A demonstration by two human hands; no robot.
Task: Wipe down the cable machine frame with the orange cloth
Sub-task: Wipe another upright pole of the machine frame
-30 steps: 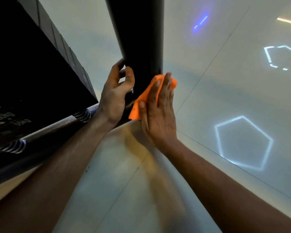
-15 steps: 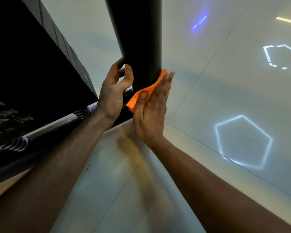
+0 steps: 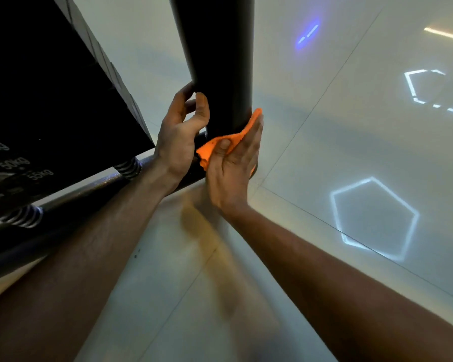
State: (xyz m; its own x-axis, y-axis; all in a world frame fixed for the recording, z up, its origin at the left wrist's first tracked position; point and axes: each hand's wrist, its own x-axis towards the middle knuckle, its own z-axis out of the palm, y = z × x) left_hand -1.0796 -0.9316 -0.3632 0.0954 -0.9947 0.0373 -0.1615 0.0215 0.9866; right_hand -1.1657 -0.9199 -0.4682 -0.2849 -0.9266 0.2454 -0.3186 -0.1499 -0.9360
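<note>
The cable machine's black upright post point(image 3: 220, 61) rises from the glossy floor at top centre. My left hand point(image 3: 178, 142) grips the post's left edge near its foot, fingers behind it and thumb in front. My right hand point(image 3: 233, 173) presses the orange cloth point(image 3: 215, 147) against the post's lower right side. Its fingers lie straight along the post and its thumb pinches a fold of the cloth. Most of the cloth is hidden under the palm.
A black weight stack point(image 3: 50, 100) with kg labels fills the upper left. Below it a dark base bar point(image 3: 76, 194) with two coil springs point(image 3: 127, 168) runs toward the post. Pale reflective floor tiles point(image 3: 324, 152) spread to the right and front.
My right hand has slid the cloth down and round to the post's right side, so less orange shows. My left hand keeps its grip.
</note>
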